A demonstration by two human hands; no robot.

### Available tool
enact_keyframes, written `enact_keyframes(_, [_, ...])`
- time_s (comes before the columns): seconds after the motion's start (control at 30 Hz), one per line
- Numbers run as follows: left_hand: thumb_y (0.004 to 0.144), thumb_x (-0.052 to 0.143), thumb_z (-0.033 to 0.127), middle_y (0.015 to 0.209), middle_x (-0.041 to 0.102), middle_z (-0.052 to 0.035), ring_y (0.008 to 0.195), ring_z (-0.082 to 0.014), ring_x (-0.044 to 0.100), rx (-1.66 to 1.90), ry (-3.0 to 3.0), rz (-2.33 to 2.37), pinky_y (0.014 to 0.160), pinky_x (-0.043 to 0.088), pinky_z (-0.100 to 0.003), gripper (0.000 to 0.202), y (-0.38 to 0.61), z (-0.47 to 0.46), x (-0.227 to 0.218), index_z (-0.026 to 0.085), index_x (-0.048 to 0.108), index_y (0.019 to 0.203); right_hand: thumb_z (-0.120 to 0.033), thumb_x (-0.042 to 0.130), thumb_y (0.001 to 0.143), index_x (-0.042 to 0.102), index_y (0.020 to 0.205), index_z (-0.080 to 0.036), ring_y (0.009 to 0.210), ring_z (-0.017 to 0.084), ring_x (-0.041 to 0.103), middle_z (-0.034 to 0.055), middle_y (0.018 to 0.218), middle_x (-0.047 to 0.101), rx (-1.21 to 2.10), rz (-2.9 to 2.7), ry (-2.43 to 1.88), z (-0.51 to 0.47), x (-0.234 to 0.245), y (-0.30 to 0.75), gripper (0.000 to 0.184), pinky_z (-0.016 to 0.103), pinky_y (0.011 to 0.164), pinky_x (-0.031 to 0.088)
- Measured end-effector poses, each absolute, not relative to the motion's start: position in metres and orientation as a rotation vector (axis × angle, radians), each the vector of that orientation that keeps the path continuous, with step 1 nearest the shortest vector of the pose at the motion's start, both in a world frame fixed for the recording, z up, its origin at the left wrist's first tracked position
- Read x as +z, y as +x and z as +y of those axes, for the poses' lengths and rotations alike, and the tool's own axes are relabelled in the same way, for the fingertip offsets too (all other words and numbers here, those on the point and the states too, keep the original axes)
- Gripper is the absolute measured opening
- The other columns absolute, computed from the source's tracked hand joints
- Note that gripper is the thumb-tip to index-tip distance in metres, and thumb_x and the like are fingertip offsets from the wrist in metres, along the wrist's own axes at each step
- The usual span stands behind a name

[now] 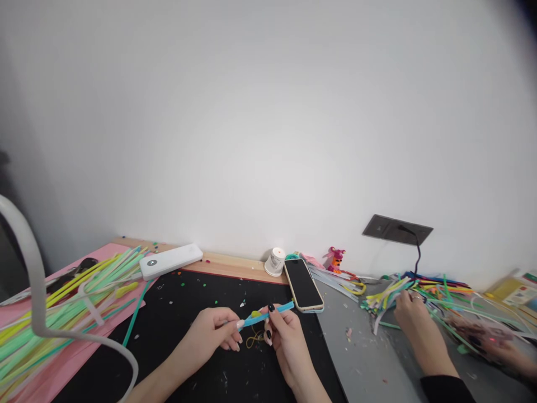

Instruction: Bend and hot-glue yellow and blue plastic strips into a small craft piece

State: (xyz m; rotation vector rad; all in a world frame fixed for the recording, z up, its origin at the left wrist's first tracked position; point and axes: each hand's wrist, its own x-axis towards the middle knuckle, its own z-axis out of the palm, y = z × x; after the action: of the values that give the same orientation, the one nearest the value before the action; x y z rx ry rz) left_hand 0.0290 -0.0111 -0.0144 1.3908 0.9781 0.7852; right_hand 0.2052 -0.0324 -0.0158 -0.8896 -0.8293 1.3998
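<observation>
My left hand (212,333) and my right hand (285,336) both pinch a thin blue strip (268,314) over the black mat (176,313). The strip runs from my left fingertips up to the right, past my right thumb, toward a phone. A small yellow-green piece (255,314) sits on the strip between my hands. A thin yellow loop (254,339) lies on the mat just under them.
A black phone (302,284) lies face up beside a small white cup (275,261). Several green and yellow strips (62,302) cover a pink sheet at left, near a white box (170,261). Another person's hand (409,313) sorts coloured strips (419,291) at right.
</observation>
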Motion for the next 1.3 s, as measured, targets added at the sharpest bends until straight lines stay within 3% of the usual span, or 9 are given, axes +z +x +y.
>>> enact_keyframes(0.23, [0.069, 0.062, 0.049, 0.058, 0.069, -0.0029, 0.051, -0.0147, 0.066, 0.699, 1.239, 0.953, 0.047, 0.042, -0.020, 0.036, 0.030, -0.008, -0.019, 0.013, 0.057, 0.067, -0.042, 0.062, 0.076, 0.067, 0.073, -0.015, 0.044, 0.007, 0.036, -0.0041, 0.051, 0.044, 1.434, -0.833, -0.869, -0.033, -0.015, 0.204, 0.027, 0.019, 0.040, 0.031])
enact_keyframes(0.43, [0.066, 0.064, 0.052, 0.057, 0.069, -0.0024, 0.049, -0.0134, 0.065, 0.693, 1.203, 0.951, 0.045, 0.040, -0.018, 0.040, 0.029, -0.006, -0.022, 0.013, 0.057, 0.067, -0.037, 0.065, 0.075, 0.065, 0.073, -0.015, 0.041, 0.006, 0.036, -0.0053, 0.051, 0.045, 1.423, -0.942, -0.892, -0.035, -0.013, 0.203, 0.022, 0.018, 0.039, 0.031])
enact_keyframes(0.77, [0.065, 0.065, 0.054, 0.056, 0.069, -0.0019, 0.048, -0.0126, 0.064, 0.675, 1.159, 0.937, 0.045, 0.041, -0.018, 0.041, 0.027, -0.004, -0.025, 0.013, 0.057, 0.067, -0.044, 0.053, 0.083, 0.061, 0.082, -0.014, 0.038, 0.006, 0.035, -0.0027, 0.049, 0.051, 1.695, -0.974, -0.780, -0.040, -0.010, 0.199, 0.031, 0.018, 0.035, 0.029])
enact_keyframes(0.93, [0.065, 0.065, 0.053, 0.056, 0.069, -0.0023, 0.047, -0.0121, 0.063, 0.682, 1.182, 0.923, 0.045, 0.040, -0.018, 0.041, 0.028, -0.006, -0.020, 0.013, 0.057, 0.066, -0.043, 0.058, 0.081, 0.057, 0.073, -0.015, 0.035, 0.003, 0.021, -0.0087, 0.043, 0.038, 1.651, -0.904, -0.805, -0.037, -0.015, 0.200, 0.028, 0.016, 0.033, 0.017])
enact_keyframes(1.3, [0.065, 0.065, 0.051, 0.055, 0.068, -0.0023, 0.049, -0.0142, 0.063, 0.697, 1.262, 0.995, 0.047, 0.041, -0.021, 0.038, 0.023, -0.005, -0.011, 0.015, 0.056, 0.062, -0.048, 0.058, 0.075, 0.043, 0.058, -0.019, 0.035, 0.003, 0.017, -0.0111, 0.042, 0.030, 1.460, -0.801, -0.913, -0.031, -0.018, 0.211, 0.037, 0.017, 0.034, 0.013])
